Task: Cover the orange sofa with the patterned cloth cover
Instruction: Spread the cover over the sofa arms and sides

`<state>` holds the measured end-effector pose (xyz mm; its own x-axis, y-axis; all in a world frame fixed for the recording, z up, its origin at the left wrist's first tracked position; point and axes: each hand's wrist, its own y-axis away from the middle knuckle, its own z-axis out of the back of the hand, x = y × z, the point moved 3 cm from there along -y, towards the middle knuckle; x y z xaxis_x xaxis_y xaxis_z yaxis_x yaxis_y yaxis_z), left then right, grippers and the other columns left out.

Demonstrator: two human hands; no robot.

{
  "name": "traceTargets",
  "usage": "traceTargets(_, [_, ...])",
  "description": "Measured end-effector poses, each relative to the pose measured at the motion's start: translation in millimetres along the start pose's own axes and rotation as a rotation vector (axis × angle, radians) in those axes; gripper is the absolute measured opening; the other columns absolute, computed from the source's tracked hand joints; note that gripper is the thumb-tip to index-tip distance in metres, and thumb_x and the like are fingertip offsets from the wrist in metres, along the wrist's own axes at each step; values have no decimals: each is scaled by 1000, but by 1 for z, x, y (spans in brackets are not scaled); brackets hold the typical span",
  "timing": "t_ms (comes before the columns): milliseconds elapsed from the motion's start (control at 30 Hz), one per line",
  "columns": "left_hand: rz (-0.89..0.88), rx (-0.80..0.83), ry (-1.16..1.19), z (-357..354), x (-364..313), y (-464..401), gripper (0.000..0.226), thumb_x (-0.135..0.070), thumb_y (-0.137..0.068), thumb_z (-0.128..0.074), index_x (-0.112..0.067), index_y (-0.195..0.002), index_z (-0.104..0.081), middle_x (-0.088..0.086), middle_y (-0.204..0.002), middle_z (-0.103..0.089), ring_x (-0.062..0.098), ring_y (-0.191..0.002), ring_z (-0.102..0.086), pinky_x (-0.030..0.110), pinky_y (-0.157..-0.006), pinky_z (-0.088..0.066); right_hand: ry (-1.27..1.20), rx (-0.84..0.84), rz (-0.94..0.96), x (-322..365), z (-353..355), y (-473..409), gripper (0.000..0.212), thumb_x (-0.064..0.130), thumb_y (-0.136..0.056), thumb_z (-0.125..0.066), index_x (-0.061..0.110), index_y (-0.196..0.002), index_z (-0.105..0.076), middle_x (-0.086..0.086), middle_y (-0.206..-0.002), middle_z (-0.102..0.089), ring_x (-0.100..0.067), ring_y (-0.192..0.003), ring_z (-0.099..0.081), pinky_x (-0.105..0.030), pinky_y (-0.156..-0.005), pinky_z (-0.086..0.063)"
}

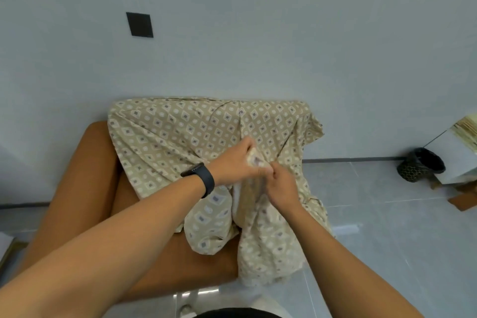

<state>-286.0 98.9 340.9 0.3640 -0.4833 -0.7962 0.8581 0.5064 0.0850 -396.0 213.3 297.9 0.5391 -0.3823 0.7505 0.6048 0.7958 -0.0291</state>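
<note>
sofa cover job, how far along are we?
Partly done. The patterned cloth cover is draped over the backrest and right side of the orange sofa. In hand: the left hand and right hand both grip a bunched fold of it mid-seat. Left: the left armrest and the front of the seat are bare orange, and the cloth is bunched rather than spread.

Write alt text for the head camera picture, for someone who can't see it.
Both hands, left hand and right hand, grip a bunched fold of the patterned cloth cover, which drapes over the back and right side of the orange sofa. The sofa's left arm and seat are bare.
</note>
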Motion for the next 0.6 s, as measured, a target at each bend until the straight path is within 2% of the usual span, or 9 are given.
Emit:
traceTargets(33, [-37, 43, -212, -5, 9, 6, 51, -53, -82, -72, -22, -102, -36, -2, -81, -54, 20, -63, -52, 42, -54, -45, 13, -75, -36, -5, 8, -1, 23, 22, -94, -43, 11, -86, -61, -1, -78, -60, -20, -71, -53, -36, -64, -36])
traceTargets(100, [-57, 56, -596, -13, 35, 17, 34, -27, -88, -65, -30, -97, -32, -4, -86, -53, 24, -68, -55, 45, -60, -53, 77, -181, -13, -6, 28, -3, 21, 6, -94, -42, 6, -78, -55, -8, -73, -57, -24, -68, -50, -38, -61, -33])
traceTargets(167, [61, -64, -666, -10, 63, 21, 20, -14, -93, -55, -28, -97, -42, -3, -97, -54, 26, -77, -55, 41, -62, -51, 128, -272, 6, -5, 50, -8, 23, 5, -94, -41, 3, -73, -51, -12, -69, -53, -23, -63, -46, -37, -57, -35])
traceTargets(233, [260, -195, -595, 0, 84, 23, 14, -15, -95, -53, -27, -101, -50, -1, -109, -54, 24, -82, -51, 36, -61, -43, 186, -317, 40, -6, 63, -10, 23, 6, -92, -41, 5, -71, -49, -11, -67, -52, -24, -61, -47, -39, -55, -38])
traceTargets(267, [306, -241, -593, 3, 89, 23, 16, -16, -94, -54, -27, -106, -53, -1, -111, -53, 23, -85, -50, 34, -62, -39, 237, -313, 53, -8, 66, -9, 23, 8, -92, -41, 8, -70, -48, -8, -66, -50, -23, -60, -47, -39, -54, -38])
traceTargets(333, [284, -309, -627, 1, 91, 21, 22, -17, -93, -57, -27, -112, -53, 0, -110, -55, 25, -89, -53, 34, -65, -38, 295, -319, 61, -18, 71, -4, 24, 10, -93, -41, 13, -70, -47, -3, -66, -49, -20, -60, -48, -38, -53, -38])
traceTargets(400, [234, -431, -537, -1, 84, 24, 26, -12, -90, -60, -25, -111, -50, -2, -101, -60, 24, -79, -55, 33, -58, -37, 279, -338, 38, -28, 78, 1, 24, 9, -93, -41, 14, -70, -46, -2, -66, -50, -20, -59, -48, -38, -52, -39])
traceTargets(500, [285, -584, -286, -5, 65, 25, 27, -10, -90, -56, -26, -112, -52, -4, -84, -62, 23, -67, -56, 32, -50, -35, 326, -338, 64, -45, 96, 8, 25, 11, -94, -42, 15, -70, -43, -1, -65, -47, -19, -56, -44, -35, -50, -32])
traceTargets(600, [297, -639, 83, -8, 21, 11, 16, -10, -94, -51, -25, -94, -56, 1, -74, -60, 27, -65, -56, 33, -52, -37, 310, -368, 36, -63, 117, 11, 23, 11, -95, -42, 12, -73, -48, -1, -67, -50, -23, -59, -48, -34, -51, -31])
